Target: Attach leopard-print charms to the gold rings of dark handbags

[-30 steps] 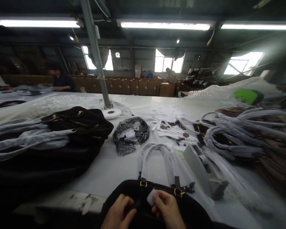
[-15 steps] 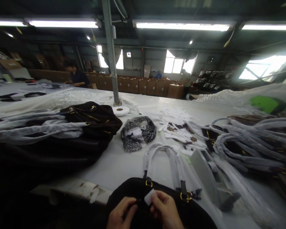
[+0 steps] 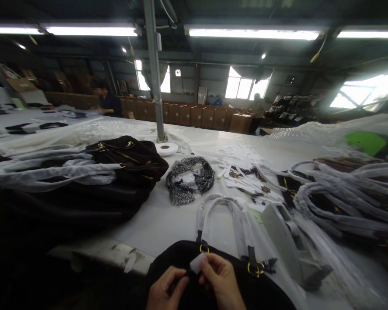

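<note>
A black handbag lies in front of me at the table edge, its two handles wrapped in white covering and joined by gold rings. Over the bag, my right hand pinches a small white piece of paper or film between thumb and fingers. Close beside it on the left, my left hand is closed in a pinch at the black bag. What its fingertips grip is too dark to make out. The white piece nearly touches the left fingertips.
A grey tape dispenser stands right of the bag. Beyond are a black-and-white cloth ring with white scraps, loose tags and metal fittings, and a white roll. Piled bags flank both sides; two people are in the background.
My right hand has brought the white piece slightly left and down, closer to my left fingertips. The left hand keeps its pinch at the bag. The whole view has shifted a little.
</note>
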Demonstrator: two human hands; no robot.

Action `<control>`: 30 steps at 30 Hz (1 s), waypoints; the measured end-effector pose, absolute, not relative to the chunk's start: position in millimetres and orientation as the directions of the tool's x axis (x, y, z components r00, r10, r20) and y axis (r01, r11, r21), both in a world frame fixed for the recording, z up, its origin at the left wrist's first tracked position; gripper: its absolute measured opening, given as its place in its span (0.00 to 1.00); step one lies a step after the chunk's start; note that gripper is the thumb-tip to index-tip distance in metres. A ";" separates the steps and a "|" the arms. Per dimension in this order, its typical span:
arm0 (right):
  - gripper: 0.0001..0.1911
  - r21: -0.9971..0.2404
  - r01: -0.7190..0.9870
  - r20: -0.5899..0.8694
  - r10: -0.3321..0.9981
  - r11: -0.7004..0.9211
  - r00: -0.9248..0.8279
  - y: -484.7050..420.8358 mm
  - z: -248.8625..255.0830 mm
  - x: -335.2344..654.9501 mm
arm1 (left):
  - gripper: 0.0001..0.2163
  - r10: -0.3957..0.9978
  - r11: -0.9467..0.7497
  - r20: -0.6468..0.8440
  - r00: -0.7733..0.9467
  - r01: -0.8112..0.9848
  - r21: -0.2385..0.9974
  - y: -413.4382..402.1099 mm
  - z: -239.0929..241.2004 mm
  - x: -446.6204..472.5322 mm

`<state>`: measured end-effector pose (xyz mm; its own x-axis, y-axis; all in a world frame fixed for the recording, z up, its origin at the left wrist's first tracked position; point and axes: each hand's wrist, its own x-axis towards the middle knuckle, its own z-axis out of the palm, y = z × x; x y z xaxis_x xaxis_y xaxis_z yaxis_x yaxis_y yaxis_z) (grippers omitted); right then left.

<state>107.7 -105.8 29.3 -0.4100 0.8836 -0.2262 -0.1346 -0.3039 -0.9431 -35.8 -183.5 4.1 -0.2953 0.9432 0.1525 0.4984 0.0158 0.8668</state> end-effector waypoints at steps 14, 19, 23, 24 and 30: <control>0.20 -0.999 0.039 -0.015 0.852 0.006 -0.523 -106.2 28.7 98.9 | 0.13 0.908 -0.144 0.329 -0.259 0.545 0.826 -192.5 -14.2 -43.4; 0.14 -0.988 0.116 0.021 0.844 0.098 -0.535 -105.6 29.8 95.0 | 0.21 0.836 0.025 0.191 -0.515 0.384 0.923 -195.6 -34.1 -34.9; 0.13 -0.967 0.178 0.046 0.812 0.183 -0.581 -105.3 30.0 94.1 | 0.23 0.829 0.039 0.145 -0.541 0.314 0.949 -195.0 -36.5 -31.4; 0.14 -0.961 0.191 0.048 0.799 0.201 -0.600 -105.5 29.0 93.9 | 0.23 0.828 0.032 0.140 -0.543 0.294 0.955 -195.6 -35.5 -31.5; 0.20 -0.927 0.216 0.065 0.700 0.306 -0.711 -109.3 20.2 89.4 | 0.23 0.875 0.134 -0.057 -0.480 0.128 0.983 -201.6 -17.6 -42.0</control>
